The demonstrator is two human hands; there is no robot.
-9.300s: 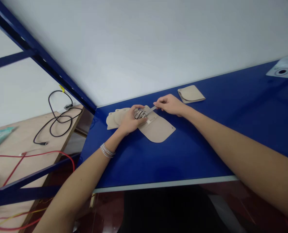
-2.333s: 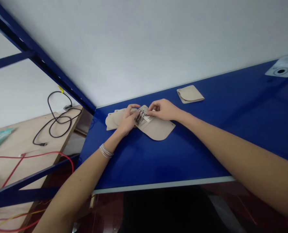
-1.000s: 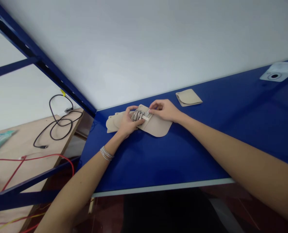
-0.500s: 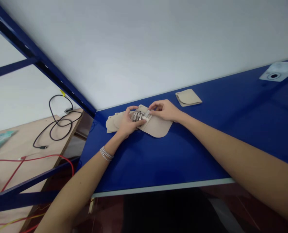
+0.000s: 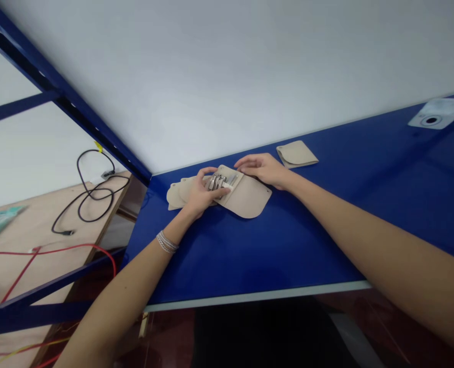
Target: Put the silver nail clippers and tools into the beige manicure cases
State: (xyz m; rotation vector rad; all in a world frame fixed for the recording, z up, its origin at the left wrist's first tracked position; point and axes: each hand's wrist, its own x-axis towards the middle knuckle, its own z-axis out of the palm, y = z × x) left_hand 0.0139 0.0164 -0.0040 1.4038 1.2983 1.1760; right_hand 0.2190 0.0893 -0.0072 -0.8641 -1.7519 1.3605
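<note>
A beige leather pouch (image 5: pixel 247 198) lies open on the blue tabletop, with several slim metal manicure tools (image 5: pixel 217 182) held in its strap loops. My left hand (image 5: pixel 200 191) grips the pouch, its thumb beside the tools and its fingers over the upper edge. Its rounded flaps (image 5: pixel 176 196) stick out to the left. My right hand (image 5: pixel 262 168) hovers at the pouch's upper right edge, fingers apart and holding nothing. A folded beige leather piece (image 5: pixel 296 154) lies just beyond it.
The blue tabletop (image 5: pixel 288 255) has a white front edge and meets a white wall. A white plate with a round hole (image 5: pixel 437 113) sits at the far right. Left of the table stand a blue metal frame (image 5: pixel 58 87) and a wooden bench with black cable (image 5: pixel 92 194) and red wire (image 5: pixel 69 249).
My right hand has lifted off the tools and moved right, its fingers spreading apart. The left hand stays on the pouch, and the tools now show more fully.
</note>
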